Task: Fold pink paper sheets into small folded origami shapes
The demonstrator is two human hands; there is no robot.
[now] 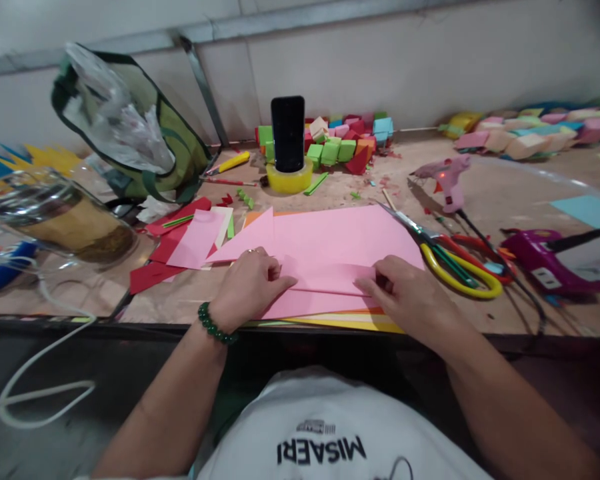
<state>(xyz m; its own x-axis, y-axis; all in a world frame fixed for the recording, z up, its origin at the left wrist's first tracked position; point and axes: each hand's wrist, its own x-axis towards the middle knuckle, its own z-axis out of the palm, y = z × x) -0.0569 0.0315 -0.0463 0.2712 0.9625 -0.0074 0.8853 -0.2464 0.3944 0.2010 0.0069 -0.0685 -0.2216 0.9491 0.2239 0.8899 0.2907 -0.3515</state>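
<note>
Leaning at left, one green bag (184, 150); then my left fingers (284, 285), clamped on one edge of the pink paper (337, 233) lying before me on the counter (167, 303); behind it, one phone (288, 133) in one yellow roll (291, 181); my right fingers (371, 288), clamped likewise; one pink glue gun (453, 180).

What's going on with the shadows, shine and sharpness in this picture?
Head view: bright glints on the jar's silvery lid; head view: a dark shadow below the pink glue gun; head view: large pink sheet fairly evenly lit; head view: wide-angle stretching and softness toward the edges.
</note>
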